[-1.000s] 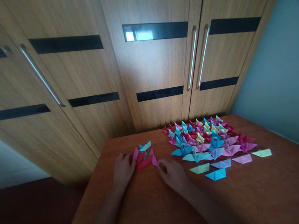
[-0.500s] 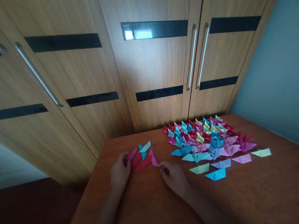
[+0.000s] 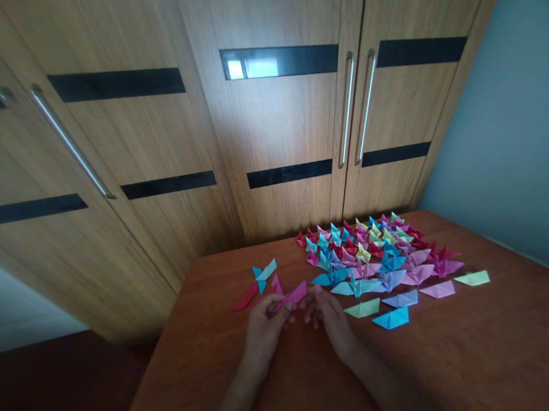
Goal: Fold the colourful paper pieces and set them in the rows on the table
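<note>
Both hands are meeting mid-table: my left hand (image 3: 264,328) is pinching a pink folded paper piece (image 3: 292,296), and the right hand (image 3: 329,313) has its fingertips on it too. There's plenty of bare table (image 3: 481,354) toward the near edge, with the big spread of paper boats (image 3: 378,254) just to the right and a few loose pieces (image 3: 260,279) just left.

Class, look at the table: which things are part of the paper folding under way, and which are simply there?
In use: left hand and right hand, holding a pink folded paper; loose folded pieces beside them; rows of finished folded papers.

Simply there: table, wardrobe doors, blue wall.
</note>
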Motion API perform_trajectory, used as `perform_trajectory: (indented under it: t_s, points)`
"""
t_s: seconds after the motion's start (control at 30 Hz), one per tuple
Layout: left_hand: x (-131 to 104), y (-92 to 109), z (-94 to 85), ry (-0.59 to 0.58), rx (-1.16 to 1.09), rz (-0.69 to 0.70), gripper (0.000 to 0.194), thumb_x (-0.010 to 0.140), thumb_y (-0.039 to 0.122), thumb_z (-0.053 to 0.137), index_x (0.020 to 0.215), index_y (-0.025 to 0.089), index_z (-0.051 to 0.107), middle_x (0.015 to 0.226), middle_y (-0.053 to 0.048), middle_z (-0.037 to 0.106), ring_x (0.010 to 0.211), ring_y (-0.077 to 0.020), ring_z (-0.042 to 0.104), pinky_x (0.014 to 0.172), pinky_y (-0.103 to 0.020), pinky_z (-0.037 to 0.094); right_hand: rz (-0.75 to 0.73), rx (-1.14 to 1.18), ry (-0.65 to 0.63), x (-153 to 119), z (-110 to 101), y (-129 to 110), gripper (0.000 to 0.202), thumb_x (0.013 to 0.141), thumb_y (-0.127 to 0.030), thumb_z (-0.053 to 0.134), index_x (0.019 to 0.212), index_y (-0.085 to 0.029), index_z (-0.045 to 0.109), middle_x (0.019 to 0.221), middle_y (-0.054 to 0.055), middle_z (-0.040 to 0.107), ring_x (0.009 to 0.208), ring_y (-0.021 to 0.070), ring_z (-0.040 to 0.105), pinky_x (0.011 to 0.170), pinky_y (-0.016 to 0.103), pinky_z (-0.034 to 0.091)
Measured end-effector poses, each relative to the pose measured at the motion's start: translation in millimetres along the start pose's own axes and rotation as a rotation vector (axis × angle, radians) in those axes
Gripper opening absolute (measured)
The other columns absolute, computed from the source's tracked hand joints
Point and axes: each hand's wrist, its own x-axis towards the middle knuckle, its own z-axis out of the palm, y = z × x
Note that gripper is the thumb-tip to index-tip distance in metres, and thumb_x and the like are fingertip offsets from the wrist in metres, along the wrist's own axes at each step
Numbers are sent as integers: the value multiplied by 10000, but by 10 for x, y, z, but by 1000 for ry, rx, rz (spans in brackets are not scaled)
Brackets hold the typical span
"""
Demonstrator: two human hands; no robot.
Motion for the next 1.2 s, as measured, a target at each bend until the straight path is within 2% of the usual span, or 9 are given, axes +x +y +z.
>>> perform_trajectory:
  t_s: [0.1, 0.27, 0.37, 0.57, 0.7, 0.83, 1.0, 1.1, 1.2]
  points:
    - [-33, -112, 82, -10, -30, -52, 256, 693, 399, 668, 759, 153, 652, 618, -1, 650, 531, -123, 571, 479, -195, 387, 31, 28, 3, -39, -22, 6, 453, 858, -563, 379, 768, -159, 564, 617, 4, 570, 493, 105, 516, 411, 187, 339]
    - [-91, -164, 75, -89, -11, -54, 281, 720, 418, 642, 760, 141, 663, 661, -32, 680, 527, -114, 556, 488, -198, 388, -18, -138, 1, -93, 7, -12, 304, 783, -474, 571, 711, -179, 564, 604, -30, 570, 553, 118, 535, 489, 206, 401]
    - [-112, -149, 68, -113, -13, -53, 291, 730, 431, 628, 765, 144, 667, 703, -42, 694, 537, -117, 564, 494, -202, 393, -43, -173, 6, -87, 14, -10, 301, 793, -455, 565, 681, -175, 572, 606, -29, 581, 566, 119, 536, 523, 215, 415]
    - [-117, -138, 62, -130, -37, -59, 276, 762, 396, 604, 840, 140, 670, 725, -47, 691, 561, -128, 582, 506, -210, 408, 18, -112, -48, -108, -50, -25, 371, 826, -520, 485, 770, -173, 603, 622, -7, 587, 565, 128, 537, 451, 196, 379]
    - [-158, -109, 161, -274, -36, -50, 279, 816, 376, 531, 898, 146, 666, 805, -58, 695, 592, -135, 603, 523, -216, 422, 3, -153, 0, -242, -205, -104, 349, 843, -494, 476, 794, -183, 626, 642, -2, 594, 586, 135, 544, 470, 202, 391]
    - [-197, -61, 476, -374, 75, 10, 237, 821, 321, 504, 851, 152, 668, 782, -46, 688, 595, -140, 603, 532, -222, 428, -41, -249, 136, -465, -560, -247, 331, 821, -479, 523, 749, -181, 647, 691, 17, 632, 679, 165, 572, 630, 248, 459]
    - [-161, 8, 1165, -373, 237, 165, 176, 796, 207, 488, 774, 168, 658, 683, -30, 670, 618, -160, 610, 575, -246, 443, 29, -327, 396, -720, -1287, -350, 325, 791, -478, 561, 846, -170, 652, 797, 33, 670, 769, 190, 597, 727, 254, 460]
    - [-185, 58, 1573, -355, 337, 318, 196, 812, 190, 463, 884, 202, 645, 836, -57, 680, 766, -192, 611, 684, -288, 464, 92, -395, 519, -792, -1779, -346, 394, 756, -502, 576, 960, -172, 642, 897, 56, 696, 833, 219, 623, 730, 252, 472]
    - [-301, 76, 1836, -379, 478, 453, 260, 819, 174, 457, 1038, 217, 589, 1044, -94, 633, 968, -240, 556, 847, -364, 434, 156, -578, 636, -804, -2189, -334, 446, 724, -524, 563, 982, -169, 644, 909, 88, 708, 848, 257, 646, 677, 269, 486]
